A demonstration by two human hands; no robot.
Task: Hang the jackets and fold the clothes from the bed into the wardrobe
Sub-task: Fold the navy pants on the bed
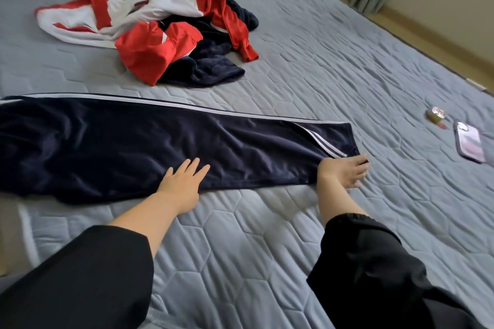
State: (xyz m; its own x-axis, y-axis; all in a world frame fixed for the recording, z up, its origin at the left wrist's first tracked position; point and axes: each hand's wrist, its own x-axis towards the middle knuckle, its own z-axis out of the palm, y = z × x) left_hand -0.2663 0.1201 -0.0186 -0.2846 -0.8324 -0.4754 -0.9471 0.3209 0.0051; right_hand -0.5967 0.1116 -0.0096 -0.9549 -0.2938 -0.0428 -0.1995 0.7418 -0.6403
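Trousers: navy track trousers [149,141] with white side stripes lie flat across the bed [294,75], legs laid one on the other, running from nine o'clock at the waist to three o'clock at the cuffs; the cloth looks soft, light and slightly sheeny, so it will likely slide on itself and sag wherever it is not supported
Left hand: the left hand [181,181] lies flat with fingers spread on the near edge of the trousers, about mid-leg; it presses and does not grip
Right hand: the right hand [343,171] is at the cuff end, fingers curled over the hem corner and apparently pinching it
Where to hold: judged best by the cuffs and the waistband, both layers together; a single-layer pinch would let the legs slip apart
Heap: red, white and navy jackets [160,32] lie crumpled at twelve o'clock, well apart from the trousers; limp, tangled sleeves
Right edge: a small jar [436,114] and a phone [469,145] rest on the bed at three o'clock; the wardrobe is out of view
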